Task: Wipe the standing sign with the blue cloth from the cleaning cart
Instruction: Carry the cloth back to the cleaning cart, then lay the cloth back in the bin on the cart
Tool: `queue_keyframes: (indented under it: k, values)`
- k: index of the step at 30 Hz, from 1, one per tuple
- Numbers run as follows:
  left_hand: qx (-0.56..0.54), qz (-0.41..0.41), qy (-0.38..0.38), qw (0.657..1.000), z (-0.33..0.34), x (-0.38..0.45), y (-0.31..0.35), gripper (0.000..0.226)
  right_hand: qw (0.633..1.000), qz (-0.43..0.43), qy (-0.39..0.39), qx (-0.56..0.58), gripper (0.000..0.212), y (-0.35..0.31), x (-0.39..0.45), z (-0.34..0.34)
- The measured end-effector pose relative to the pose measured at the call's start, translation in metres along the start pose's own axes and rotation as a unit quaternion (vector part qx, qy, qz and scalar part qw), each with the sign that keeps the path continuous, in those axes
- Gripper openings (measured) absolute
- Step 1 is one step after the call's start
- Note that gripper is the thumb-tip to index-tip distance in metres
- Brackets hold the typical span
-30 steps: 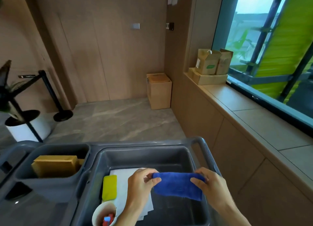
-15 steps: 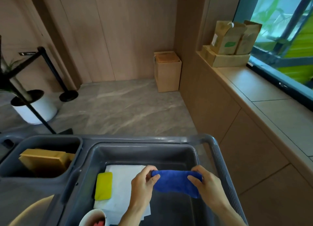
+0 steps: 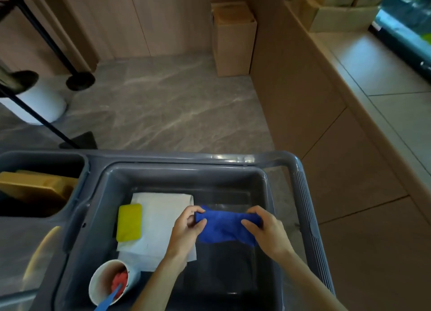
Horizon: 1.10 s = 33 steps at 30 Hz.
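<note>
The blue cloth is stretched between my two hands above the grey bin of the cleaning cart. My left hand pinches its left end and my right hand pinches its right end. The cloth sags a little in the middle. A thin black stand leg with a flat base slants in from the left, just beyond the cart; its upper part is out of view.
In the bin lie white folded paper, a yellow sponge and a paper cup with a red and blue brush. A yellow block fills the left compartment. A stanchion post, white planter, cardboard box and window ledge surround the floor.
The view has tilted down towards the cart. My hands have drawn closer together, so the cloth bunches and sags more than before. Both hands keep their grip.
</note>
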<state>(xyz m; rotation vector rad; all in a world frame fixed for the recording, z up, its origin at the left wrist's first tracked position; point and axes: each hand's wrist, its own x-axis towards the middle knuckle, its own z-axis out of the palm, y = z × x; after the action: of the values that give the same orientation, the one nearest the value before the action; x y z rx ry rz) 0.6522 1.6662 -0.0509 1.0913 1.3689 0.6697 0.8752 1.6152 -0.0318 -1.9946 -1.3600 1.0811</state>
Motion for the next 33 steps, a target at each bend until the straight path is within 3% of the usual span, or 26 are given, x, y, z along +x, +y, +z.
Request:
queue_keyframes:
  k: [6, 10, 13, 16, 20, 27, 33]
  values:
    - [-0.084, -0.055, -0.021, 0.995, -0.010, 0.010, -0.021, 0.034, 0.997, 0.060, -0.030, 0.049, 0.010, 0.010, 0.011, 0.024]
    - [-0.046, -0.065, -0.034, 0.996, -0.008, 0.024, -0.031, 0.042, 0.987, 0.098, -0.057, 0.117, 0.009, 0.015, 0.015, 0.040]
    - [0.032, -0.131, 0.053, 0.989, 0.002, 0.037, -0.036, 0.050, 0.974, 0.138, -0.063, 0.171, 0.012, 0.019, 0.015, 0.050]
    - [-0.061, -0.102, -0.052, 0.992, -0.010, 0.036, -0.048, 0.047, 0.964, 0.167, -0.053, 0.199, 0.012, 0.023, 0.015, 0.059]
    - [-0.078, -0.113, -0.064, 0.988, -0.016, 0.043, -0.055, 0.042, 0.946, 0.181, -0.053, 0.266, 0.011, 0.027, 0.017, 0.068]
    - [-0.055, -0.109, -0.082, 0.989, -0.014, 0.053, -0.064, 0.042, 0.920, 0.221, 0.002, 0.325, 0.021, 0.027, 0.024, 0.077]
    - [0.027, -0.098, -0.063, 0.993, -0.010, 0.058, -0.071, 0.032, 0.950, 0.193, 0.088, 0.229, 0.011, 0.029, 0.036, 0.089]
